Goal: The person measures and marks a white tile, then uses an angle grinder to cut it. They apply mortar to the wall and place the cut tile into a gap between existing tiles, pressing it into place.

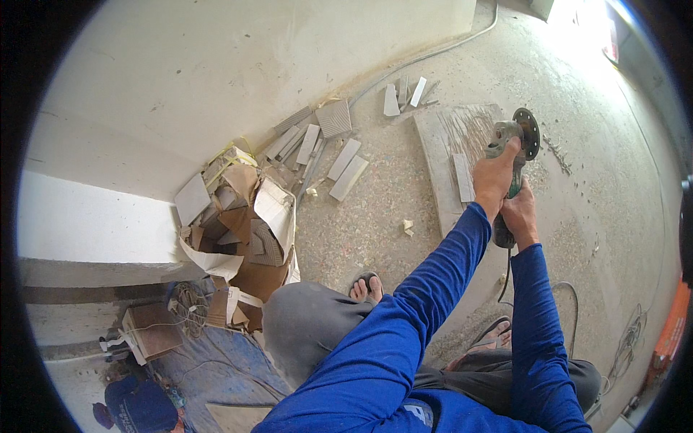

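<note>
Left hand (494, 175) and right hand (521, 215), grip clamped around a grinder (507, 132); its exposed disc (532, 137) might kick if snagged.

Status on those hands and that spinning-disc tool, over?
Left hand and right hand: both gripping angle grinder. Disc: apart from tile strip on board. Nearby: cord hanging close to right sleeve.
</note>
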Available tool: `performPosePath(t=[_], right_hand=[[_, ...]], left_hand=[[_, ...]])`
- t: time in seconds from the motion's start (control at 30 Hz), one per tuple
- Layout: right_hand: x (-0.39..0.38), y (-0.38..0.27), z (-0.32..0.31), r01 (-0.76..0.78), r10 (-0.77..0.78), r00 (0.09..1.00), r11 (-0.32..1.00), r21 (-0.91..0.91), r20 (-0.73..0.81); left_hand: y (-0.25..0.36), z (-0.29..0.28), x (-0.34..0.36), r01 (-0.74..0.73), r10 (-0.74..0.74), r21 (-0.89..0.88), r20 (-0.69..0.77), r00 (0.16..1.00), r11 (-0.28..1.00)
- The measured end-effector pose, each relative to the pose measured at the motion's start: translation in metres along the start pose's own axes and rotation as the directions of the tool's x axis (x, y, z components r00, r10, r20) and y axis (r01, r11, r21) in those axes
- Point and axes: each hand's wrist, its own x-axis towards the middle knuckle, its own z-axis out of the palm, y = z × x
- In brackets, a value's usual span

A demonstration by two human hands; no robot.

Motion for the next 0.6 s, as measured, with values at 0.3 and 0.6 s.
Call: performPosePath(t=[0.3,0.6], right_hand=[[-0.006,0.003,-0.001,-0.026,0.026,0.999,0.999,-0.019,0.022],[-0.025,0.023,0.009,-0.158,0.170,0.985,0.958,-0.241,0.027]], left_hand=[[-0.018,-0.009,0.013,0.021,-0.014,0.223,-0.036,0.999,0.975],[-0.074,-0.022,0.042,0.245,-0.216,-0.198,0.157,0.964,0.949]])
